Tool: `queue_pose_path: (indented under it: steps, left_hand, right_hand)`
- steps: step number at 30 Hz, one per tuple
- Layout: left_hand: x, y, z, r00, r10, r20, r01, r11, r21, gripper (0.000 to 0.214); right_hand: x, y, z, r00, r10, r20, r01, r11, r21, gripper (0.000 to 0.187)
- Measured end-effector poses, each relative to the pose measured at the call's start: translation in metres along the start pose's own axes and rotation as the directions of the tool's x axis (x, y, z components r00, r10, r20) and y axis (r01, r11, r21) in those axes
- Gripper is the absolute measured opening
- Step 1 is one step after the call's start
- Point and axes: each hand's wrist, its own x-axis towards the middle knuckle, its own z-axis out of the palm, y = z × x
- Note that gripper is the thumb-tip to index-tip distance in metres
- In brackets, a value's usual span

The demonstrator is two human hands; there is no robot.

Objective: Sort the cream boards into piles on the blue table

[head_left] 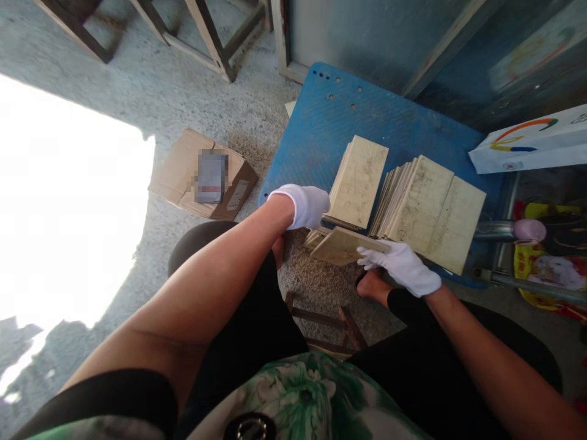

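Observation:
My right hand (403, 266), in a white glove, grips a thin cream-coloured rectangular board (343, 246) by its right edge. The board is tilted over the near edge of a blue table. My left hand (306, 206), gloved too, is at the left side of a smaller stack of boards (360, 183); its fingers are turned away and hidden. A larger double stack of boards (424, 208), marked with dark smudges, stands to the right. More boards (316, 238) show partly below my left hand.
The blue table (293, 146) stands before me against a framed panel (348, 36). On the floor at left is a cardboard box (174, 177) with a blurred flat grey item (211, 186) on top. A white paper bag (532, 143) and metal tubing (495, 231) are at right.

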Motion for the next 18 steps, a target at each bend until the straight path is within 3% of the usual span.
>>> queue_pose_path:
  steps: [2,7,13,16,18]
  left_hand:
    - [-0.003,0.000,-0.002,0.999,0.016,-0.032,-0.014,0.999,0.036,0.032]
    - [-0.009,0.002,-0.003,0.996,0.020,-0.092,-0.021,1.000,-0.007,0.040]
    - [-0.009,-0.002,-0.003,0.994,0.025,-0.110,-0.028,0.999,-0.028,0.042]
    - [-0.017,0.001,-0.004,0.999,0.017,-0.048,-0.017,1.000,0.006,0.038]
    - [-0.021,0.001,-0.004,0.997,0.073,-0.031,-0.071,0.997,0.041,0.043]
  right_hand:
    - [0.003,0.019,0.006,0.999,0.033,0.006,-0.033,0.999,-0.032,0.051]
    - [0.009,0.059,0.029,0.998,-0.057,-0.011,0.056,0.995,-0.077,0.049]
    - [0.026,0.084,0.069,0.992,-0.066,-0.103,0.062,0.997,-0.046,0.057]
    - [0.028,0.093,0.072,0.994,-0.053,-0.100,0.051,0.998,-0.025,0.062]
    - [0.036,0.113,0.063,0.998,-0.003,-0.066,0.000,0.999,-0.048,0.055]
